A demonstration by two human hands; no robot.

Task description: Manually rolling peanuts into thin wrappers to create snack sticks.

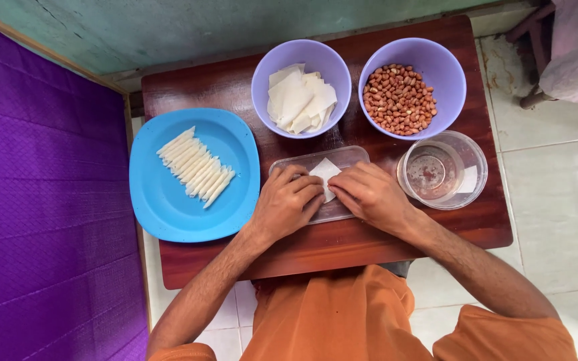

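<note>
Both hands rest on a clear rectangular tray (346, 158) in the middle of a dark red wooden table (215, 83). A white square wrapper (324, 172) lies on the tray. My left hand (287, 204) and my right hand (367, 194) pinch its near edge from either side with their fingertips. To the left stands a blue plate (162, 200) holding a row of several rolled white wrappers (195, 168).
A lilac bowl (301, 55) with several flat white wrappers stands behind the tray. Another lilac bowl (451, 70) of peanuts is to its right. A clear round container (473, 167) sits at the right. Purple fabric (41, 200) fills the left; tiled floor lies right.
</note>
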